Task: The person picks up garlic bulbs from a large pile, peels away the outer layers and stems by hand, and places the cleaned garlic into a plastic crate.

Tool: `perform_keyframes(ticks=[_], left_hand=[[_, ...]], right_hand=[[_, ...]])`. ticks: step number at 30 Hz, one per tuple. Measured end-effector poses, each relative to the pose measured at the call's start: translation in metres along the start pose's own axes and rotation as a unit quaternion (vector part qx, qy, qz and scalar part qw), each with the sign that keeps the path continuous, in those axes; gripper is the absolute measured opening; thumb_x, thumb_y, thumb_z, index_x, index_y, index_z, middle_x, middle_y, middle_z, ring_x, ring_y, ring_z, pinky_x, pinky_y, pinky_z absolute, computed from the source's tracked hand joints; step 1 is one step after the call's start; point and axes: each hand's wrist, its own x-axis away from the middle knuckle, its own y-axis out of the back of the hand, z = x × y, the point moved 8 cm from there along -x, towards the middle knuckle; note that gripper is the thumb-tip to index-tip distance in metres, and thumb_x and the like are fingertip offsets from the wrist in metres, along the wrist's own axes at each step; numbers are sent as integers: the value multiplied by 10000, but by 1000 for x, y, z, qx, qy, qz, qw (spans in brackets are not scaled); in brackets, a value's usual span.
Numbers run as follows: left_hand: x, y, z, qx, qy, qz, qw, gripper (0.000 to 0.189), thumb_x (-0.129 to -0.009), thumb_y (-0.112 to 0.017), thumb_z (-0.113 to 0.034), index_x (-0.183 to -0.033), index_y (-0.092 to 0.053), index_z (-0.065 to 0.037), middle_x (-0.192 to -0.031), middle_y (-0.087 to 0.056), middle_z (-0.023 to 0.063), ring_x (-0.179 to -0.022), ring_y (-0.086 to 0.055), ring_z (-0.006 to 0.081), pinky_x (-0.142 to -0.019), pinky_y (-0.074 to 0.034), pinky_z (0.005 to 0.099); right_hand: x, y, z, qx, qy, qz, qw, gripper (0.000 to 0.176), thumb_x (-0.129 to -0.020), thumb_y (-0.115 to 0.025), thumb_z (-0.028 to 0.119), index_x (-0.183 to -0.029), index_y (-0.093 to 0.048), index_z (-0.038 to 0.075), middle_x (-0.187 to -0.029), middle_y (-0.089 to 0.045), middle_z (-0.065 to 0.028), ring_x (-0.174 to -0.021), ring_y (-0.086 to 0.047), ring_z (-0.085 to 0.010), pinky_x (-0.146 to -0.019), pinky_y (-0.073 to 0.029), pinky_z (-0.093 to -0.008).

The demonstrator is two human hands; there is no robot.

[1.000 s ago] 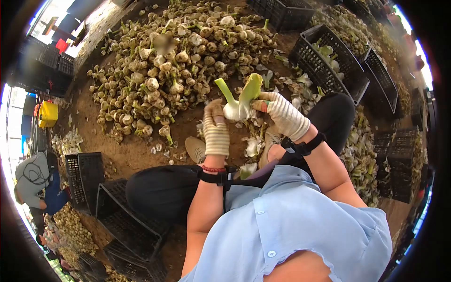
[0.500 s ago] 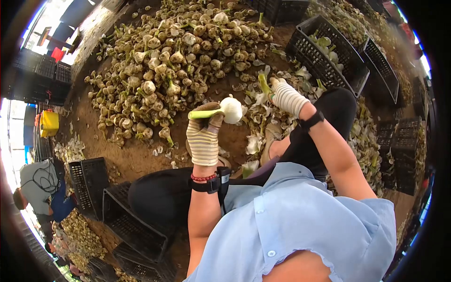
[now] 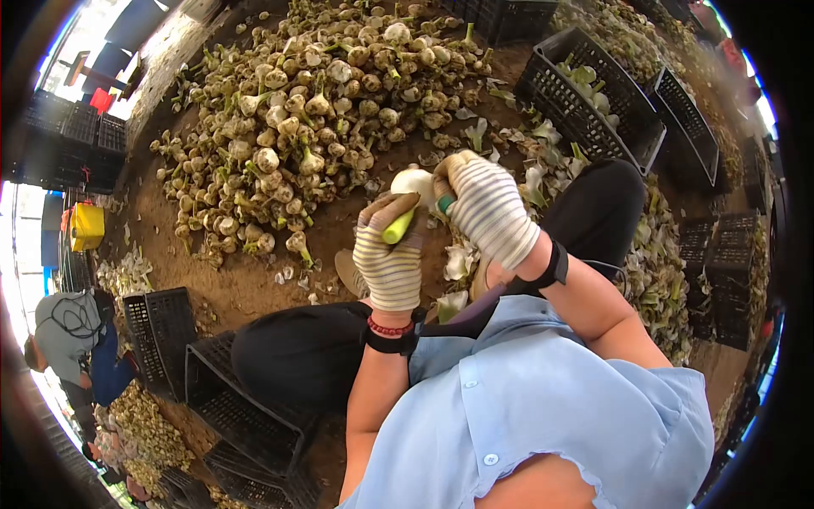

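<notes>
A white garlic bulb (image 3: 413, 181) with a thick cut green stem (image 3: 398, 227) is in my left hand (image 3: 387, 254), which wears a striped work glove. The fingers wrap the stem just below the bulb, and the cut end points down toward me. Against the bulb's right side, my gloved right hand (image 3: 492, 204) is closed with its fingers curled. What those fingers pinch is hidden. A small green band or piece (image 3: 445, 204) shows by the right thumb. Ahead lies a large heap of unpeeled garlic (image 3: 297, 127) on the dirt floor.
Peeled skins (image 3: 543, 182) litter the ground at right. A black crate (image 3: 593, 102) holding several pale bulbs stands front right. More black crates (image 3: 246, 390) sit at left beside my knee. Another person (image 3: 72, 339) is at far left, near a yellow container (image 3: 87, 226).
My right hand has swung left to the bulb and let go of the peeled leafy skin. My left hand has moved slightly right, turning the stem toward me.
</notes>
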Motion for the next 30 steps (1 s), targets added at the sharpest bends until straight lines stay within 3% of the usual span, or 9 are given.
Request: perform_keyframes(ticks=[9,11,13,14,15,19,24,28,30], left_hand=[[3,17,44,334,177,-42,925,253,-775,-677,170,-863,-652,-65,-1051,-707,112,-1104,-630,251,-1030,-478,405],[4,19,57,418,198,-78,883,226,-775,-725,122,-878,-620,-50,-1088,-685,150,-1010,-664,243,-764,-612,325],[4,17,56,403,228,-88,882,231,-762,-712,128,-879,-623,-51,-1101,-679,137,-1028,-656,236,-798,-603,334],[4,13,59,348,238,-74,904,236,-758,-697,136,-878,-623,-53,-1108,-677,129,-1022,-659,236,-813,-598,338],[4,7,63,292,248,-58,922,243,-753,-683,144,-878,-624,-56,-1115,-676,122,-1016,-662,237,-827,-592,342],[8,-24,70,356,288,-15,889,277,-736,-653,170,-864,-621,-74,-1108,-679,114,-1047,-655,237,-869,-574,337],[4,-4,96,425,300,-105,848,302,-780,-613,195,-766,-523,-93,-957,-631,70,-978,-660,238,-763,-592,317],[-1,-9,98,392,316,-102,858,286,-807,-634,160,-754,-513,-93,-942,-623,73,-892,-647,224,-685,-574,296],[-18,-20,74,432,119,78,891,248,-862,-634,92,-761,-503,-92,-916,-613,71,-846,-635,221,-636,-553,278]], right_hand=[[-5,-26,-151,18,-93,70,993,321,-806,-718,198,-943,-557,-43,-808,-565,-243,-751,-552,-411,-725,-503,-434],[-4,-32,-161,116,-135,163,970,311,-826,-707,196,-950,-557,-46,-811,-577,-245,-757,-556,-426,-716,-510,-434],[-5,-8,-105,39,3,64,997,313,-843,-688,174,-1029,-571,-49,-889,-642,-229,-792,-609,-423,-715,-521,-442],[2,-28,-108,-177,-84,136,971,482,-830,-694,126,-1249,-533,-47,-1137,-649,-251,-1002,-637,-412,-847,-534,-445],[-1,5,-43,-148,24,115,982,707,-801,-720,68,-1429,-409,-31,-1333,-553,-268,-1203,-564,-391,-1019,-477,-431],[4,-40,-24,-266,15,253,930,887,-718,-792,44,-1485,-350,-5,-1382,-521,-244,-1300,-498,-384,-1094,-418,-412],[3,-26,-58,-445,-117,291,838,460,-958,-664,220,-1359,-544,29,-1122,-688,-76,-925,-633,-114,-808,-532,-287],[-3,-16,-48,-340,-90,206,913,333,-943,-667,245,-1185,-657,16,-875,-711,-141,-777,-672,-195,-707,-525,-333],[-8,-10,-42,-220,-90,177,955,293,-917,-669,241,-1085,-680,1,-827,-683,-214,-764,-681,-306,-701,-528,-374]])
